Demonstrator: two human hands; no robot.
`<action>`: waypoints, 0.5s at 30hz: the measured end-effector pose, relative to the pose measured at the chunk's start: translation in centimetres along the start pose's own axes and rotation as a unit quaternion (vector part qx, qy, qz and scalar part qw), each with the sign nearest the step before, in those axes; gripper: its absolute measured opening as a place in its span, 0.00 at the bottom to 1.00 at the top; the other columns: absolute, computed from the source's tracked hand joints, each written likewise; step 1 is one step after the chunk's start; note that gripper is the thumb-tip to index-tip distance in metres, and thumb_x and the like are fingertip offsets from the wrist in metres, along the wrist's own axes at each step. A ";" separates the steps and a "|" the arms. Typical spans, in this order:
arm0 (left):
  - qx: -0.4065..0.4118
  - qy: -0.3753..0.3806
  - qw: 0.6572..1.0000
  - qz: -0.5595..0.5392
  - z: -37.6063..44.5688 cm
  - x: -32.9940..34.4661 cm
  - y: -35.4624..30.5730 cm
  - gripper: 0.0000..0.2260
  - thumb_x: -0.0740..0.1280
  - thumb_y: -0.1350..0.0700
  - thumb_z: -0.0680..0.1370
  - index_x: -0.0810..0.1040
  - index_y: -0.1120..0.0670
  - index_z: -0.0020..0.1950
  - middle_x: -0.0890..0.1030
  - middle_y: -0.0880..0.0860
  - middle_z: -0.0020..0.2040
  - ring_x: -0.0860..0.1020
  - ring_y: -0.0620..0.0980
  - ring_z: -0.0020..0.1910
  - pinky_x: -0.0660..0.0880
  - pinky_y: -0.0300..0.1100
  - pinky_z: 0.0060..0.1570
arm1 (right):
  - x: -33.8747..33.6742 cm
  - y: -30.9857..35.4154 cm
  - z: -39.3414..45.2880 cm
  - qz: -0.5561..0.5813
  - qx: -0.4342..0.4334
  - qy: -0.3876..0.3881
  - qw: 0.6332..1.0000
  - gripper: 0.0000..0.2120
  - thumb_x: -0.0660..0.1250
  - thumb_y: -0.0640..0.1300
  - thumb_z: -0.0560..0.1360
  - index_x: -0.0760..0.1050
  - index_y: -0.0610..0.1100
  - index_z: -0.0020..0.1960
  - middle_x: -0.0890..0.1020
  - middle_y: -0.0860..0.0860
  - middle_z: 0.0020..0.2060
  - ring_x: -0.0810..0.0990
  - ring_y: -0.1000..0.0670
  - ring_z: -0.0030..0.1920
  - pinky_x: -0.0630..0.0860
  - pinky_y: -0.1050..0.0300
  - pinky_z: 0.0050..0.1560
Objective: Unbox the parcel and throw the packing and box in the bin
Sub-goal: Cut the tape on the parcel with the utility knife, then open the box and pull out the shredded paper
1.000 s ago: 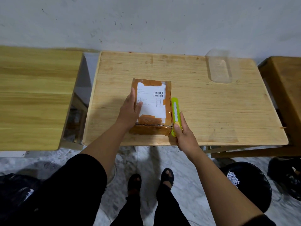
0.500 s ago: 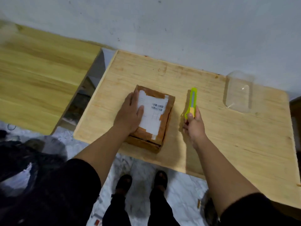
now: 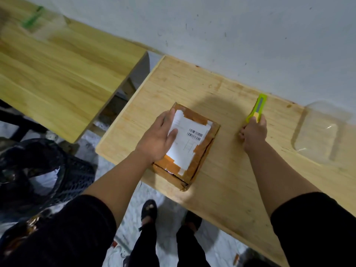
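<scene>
A small brown cardboard parcel (image 3: 194, 151) with a white shipping label and brown tape lies near the front edge of the wooden table (image 3: 221, 189). My left hand (image 3: 158, 137) rests flat on its left side, fingers spread over the label. My right hand (image 3: 253, 133) is well to the right of the parcel, closed around the lower end of a lime-green box cutter (image 3: 257, 108) that points toward the wall. A black mesh bin (image 3: 48, 174) with a dark liner and white paper inside stands on the floor at the left.
A clear plastic container (image 3: 323, 135) sits on the table at the far right. A second wooden table (image 3: 57, 70) stands to the left, across a narrow gap. A white wall runs behind both. My feet stand on the marble floor below the table edge.
My right hand has carried the box cutter away from the parcel's right side, farther right and toward the wall. The view has swung left and tilted, bringing the bin into sight. The left hand stays on the parcel.
</scene>
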State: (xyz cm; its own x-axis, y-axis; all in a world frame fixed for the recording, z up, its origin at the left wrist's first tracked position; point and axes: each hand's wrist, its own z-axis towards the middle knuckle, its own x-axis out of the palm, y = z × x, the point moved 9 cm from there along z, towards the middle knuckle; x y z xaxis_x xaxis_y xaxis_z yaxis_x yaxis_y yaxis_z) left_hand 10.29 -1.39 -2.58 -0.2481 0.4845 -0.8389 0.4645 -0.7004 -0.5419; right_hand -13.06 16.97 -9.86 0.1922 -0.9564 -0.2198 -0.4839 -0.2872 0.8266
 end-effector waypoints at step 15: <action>0.010 0.011 0.998 -0.063 0.1 -0.4 0.2 0.29 0.51 0.41 0.78 0.47 0.48 0.76 0.60 0.52 0.72 0.63 0.46 0.67 0.67 0.41 0.60 | 2.3 -0.4 -6.9 -0.091 -0.087 0.068 0.990 0.24 0.56 0.59 0.72 0.65 0.58 0.68 0.74 0.53 0.55 0.72 0.51 0.52 0.69 0.52 0.56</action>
State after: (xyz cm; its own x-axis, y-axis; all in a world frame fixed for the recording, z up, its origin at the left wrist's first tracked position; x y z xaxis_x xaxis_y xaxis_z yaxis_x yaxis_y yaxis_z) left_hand 10.37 -1.83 -2.39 -0.2848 0.5801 -0.7631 0.4135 -0.6439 -0.6438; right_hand -6.50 15.23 -7.17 0.3818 -0.8701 -0.3116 -0.2793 -0.4300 0.8585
